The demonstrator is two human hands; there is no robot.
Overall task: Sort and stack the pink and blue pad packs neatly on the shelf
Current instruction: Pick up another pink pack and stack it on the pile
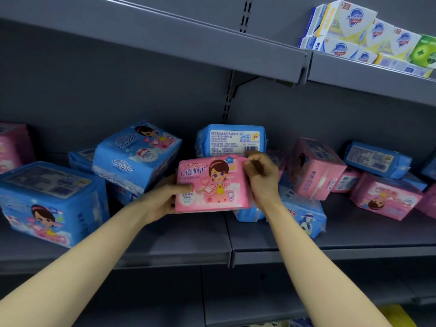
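The pink pad pack (pixel 212 185) is held up just over the gray shelf (pixel 295 239). Its front shows a cartoon girl in a yellow skirt, a heart and white writing. The left hand (pixel 160 199) grips its 9 o'clock edge. The right hand (pixel 262 178) pinches its 2 o'clock corner. A blue pad pack (pixel 231 140) stands behind at 12 o'clock.

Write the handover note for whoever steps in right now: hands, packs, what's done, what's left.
Hands: left hand and right hand both grip one pink pack, held at the middle of the shelf.
Packs: blue packs lie jumbled left and centre; other pink packs lie tilted among blue ones on the right.
Done: no neat stack yet.
Left: place this pack, separate colours, stack.
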